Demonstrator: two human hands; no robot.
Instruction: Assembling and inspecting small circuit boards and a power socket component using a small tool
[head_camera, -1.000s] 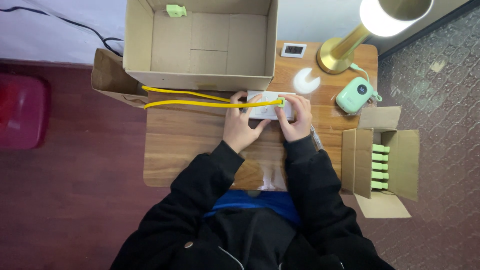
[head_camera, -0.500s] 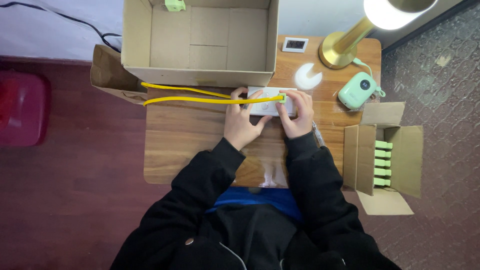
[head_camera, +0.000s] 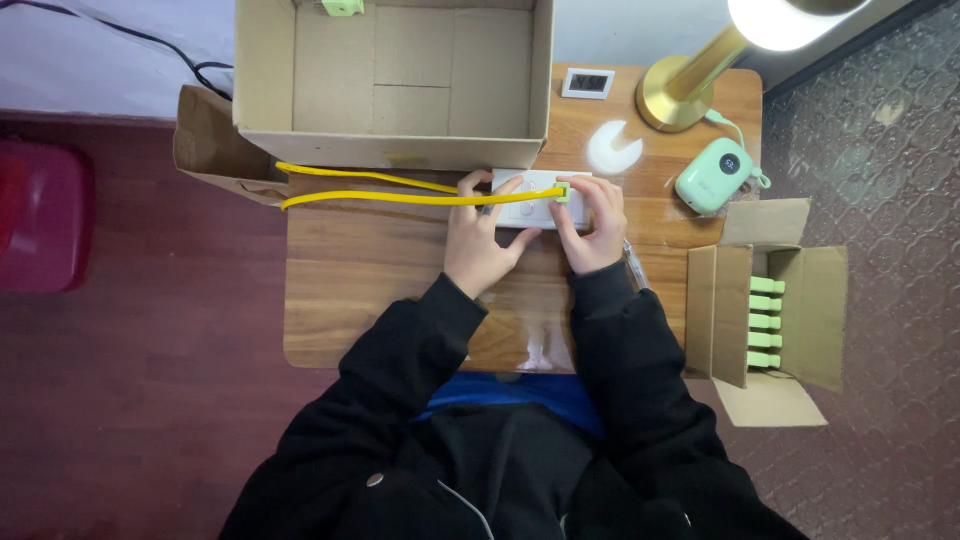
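Two hands on one small white flat box (head_camera: 535, 200), head view only. My left hand (head_camera: 483, 240) sits on the box's left part, fingers (head_camera: 500, 190) spread over its top and curled down, pressing it to the bench (head_camera: 360, 290). My right hand (head_camera: 590, 222) is at the box's right end, fingers (head_camera: 580, 195) pinched together on a small green plug (head_camera: 562, 192) that touches the box's top right. Yellow cable (head_camera: 390, 198) runs from that plug leftward across the bench, passes under/by my left fingers, then loops back as a 2nd strand just above; both strands end near the left bench edge by a brown flap (head_camera: 215, 140). Box lies near bench middle-top, just in front of a big open cardboard carton (head_camera: 390, 80).

Inside carton at far rim: a small green piece (head_camera: 342, 7). Right of carton: small dark display w/ white frame (head_camera: 587, 83), white crescent-shaped thing (head_camera: 614, 148), gold lamp base (head_camera: 675, 100) w/ lit shade top right, mint green rounded device (head_camera: 712, 174) w/ cord. Off the bench's right side: a smaller open carton (head_camera: 800, 300) w/ a row of green pieces (head_camera: 765, 322) stacked inside. Red object (head_camera: 45, 215) on floor far left. My black sleeves and blue garment fill bottom of frame.
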